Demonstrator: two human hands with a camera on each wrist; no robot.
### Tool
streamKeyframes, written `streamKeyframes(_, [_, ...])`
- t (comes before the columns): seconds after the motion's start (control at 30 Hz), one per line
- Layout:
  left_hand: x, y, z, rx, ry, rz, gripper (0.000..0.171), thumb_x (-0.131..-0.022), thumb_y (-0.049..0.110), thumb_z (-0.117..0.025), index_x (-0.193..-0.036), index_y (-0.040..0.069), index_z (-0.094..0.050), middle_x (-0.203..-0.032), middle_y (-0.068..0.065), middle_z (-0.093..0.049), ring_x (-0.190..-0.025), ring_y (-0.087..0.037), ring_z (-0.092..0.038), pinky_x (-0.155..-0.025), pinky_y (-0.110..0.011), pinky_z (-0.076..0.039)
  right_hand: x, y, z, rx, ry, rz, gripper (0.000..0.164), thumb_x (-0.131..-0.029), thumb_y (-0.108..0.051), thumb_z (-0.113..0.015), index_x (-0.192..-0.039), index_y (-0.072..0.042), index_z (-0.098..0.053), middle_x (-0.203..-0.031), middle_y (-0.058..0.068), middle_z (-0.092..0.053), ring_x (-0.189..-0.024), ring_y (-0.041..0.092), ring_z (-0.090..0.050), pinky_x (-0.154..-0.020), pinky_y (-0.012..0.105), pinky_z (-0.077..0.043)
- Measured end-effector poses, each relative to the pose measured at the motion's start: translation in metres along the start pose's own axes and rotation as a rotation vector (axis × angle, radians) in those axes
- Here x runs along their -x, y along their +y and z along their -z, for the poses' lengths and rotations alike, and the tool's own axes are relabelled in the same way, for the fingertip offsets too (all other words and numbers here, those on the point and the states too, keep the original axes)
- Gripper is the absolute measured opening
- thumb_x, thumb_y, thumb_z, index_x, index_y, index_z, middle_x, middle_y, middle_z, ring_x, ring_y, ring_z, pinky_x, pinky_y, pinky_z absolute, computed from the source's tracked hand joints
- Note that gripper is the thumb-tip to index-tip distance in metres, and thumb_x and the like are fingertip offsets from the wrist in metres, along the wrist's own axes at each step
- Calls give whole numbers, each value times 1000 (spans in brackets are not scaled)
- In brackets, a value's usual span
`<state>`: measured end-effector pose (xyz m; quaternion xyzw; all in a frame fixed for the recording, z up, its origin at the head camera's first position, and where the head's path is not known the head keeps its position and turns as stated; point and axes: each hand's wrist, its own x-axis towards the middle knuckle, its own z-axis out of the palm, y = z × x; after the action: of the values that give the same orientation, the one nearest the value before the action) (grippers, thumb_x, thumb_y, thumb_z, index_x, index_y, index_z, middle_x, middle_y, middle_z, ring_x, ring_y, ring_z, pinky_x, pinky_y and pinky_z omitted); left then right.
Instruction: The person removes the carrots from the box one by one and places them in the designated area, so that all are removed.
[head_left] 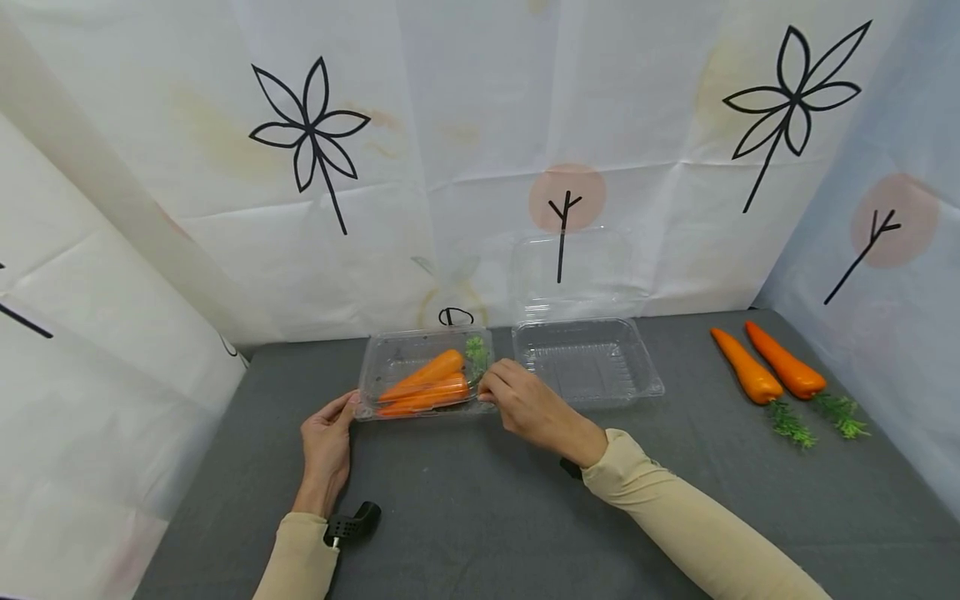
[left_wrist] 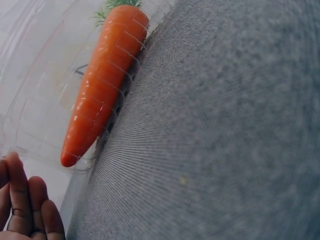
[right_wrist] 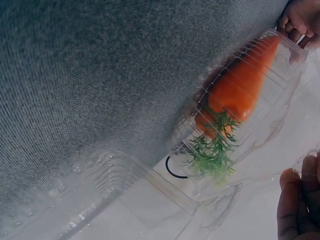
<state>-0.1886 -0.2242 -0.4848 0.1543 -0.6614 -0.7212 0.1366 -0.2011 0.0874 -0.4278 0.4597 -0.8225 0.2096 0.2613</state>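
A clear plastic clamshell box (head_left: 390, 352) lies on the grey table at centre left, its see-through lid down over orange carrots (head_left: 429, 373) with green tops. My left hand (head_left: 330, 442) pinches its front left corner between thumb and fingers. At the front right corner my right hand (head_left: 525, 408) pinches the rim with its fingertips. One carrot (left_wrist: 102, 85) shows through the ribbed wall in the left wrist view. In the right wrist view, carrot greens (right_wrist: 212, 150) lie at the box end nearer my right hand (right_wrist: 300, 200).
Right beside it stands a second clear box (head_left: 585, 358) with no carrots inside, its lid (head_left: 573, 267) raised against the white patterned backdrop (head_left: 465, 108). Two loose carrots (head_left: 746, 367) (head_left: 787, 362) lie on the grey table (head_left: 480, 517) at the right.
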Motion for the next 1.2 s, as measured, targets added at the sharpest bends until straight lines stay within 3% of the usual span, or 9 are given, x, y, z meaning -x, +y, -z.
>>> streamKeyframes(0.4, [0, -1, -2, 12, 8, -1, 35, -99, 8, -67, -126, -14, -63, -88, 11, -72, -87, -6, -64, -77, -16, -52, -2, 2, 3, -30, 10, -1, 11, -93, -4, -72, -92, -5, -61, -87, 4, -57, -79, 17, -52, -70, 28, -47])
streamKeyframes(0.73, [0, -1, -1, 31, -1, 3, 38, -98, 10, -69, -126, -15, -63, -88, 11, -73, -88, -5, -65, -78, -16, -51, 3, 5, 3, 11, -5, 59, 11, -89, -3, -77, -90, -7, -66, -87, 3, -59, -80, 19, -55, -71, 32, -47])
streamKeyframes(1.03, [-1, -1, 0, 28, -9, 40, 32, -99, 12, -68, -124, -9, -67, -104, 4, -74, -100, -7, -62, -85, -17, -49, 9, 2, -2, 71, -82, 30, 7, -90, -7, -77, -89, -11, -71, -87, 1, -62, -80, 19, -56, -70, 33, -47])
streamKeyframes(1.2, [-2, -1, 3, 43, -18, 51, 35, -99, 11, -68, -126, -11, -65, -102, 7, -74, -102, -9, -62, -85, -18, -50, 8, 0, -3, 96, -116, 1, 6, -92, -8, -75, -90, -12, -71, -88, 1, -62, -81, 19, -55, -71, 33, -45])
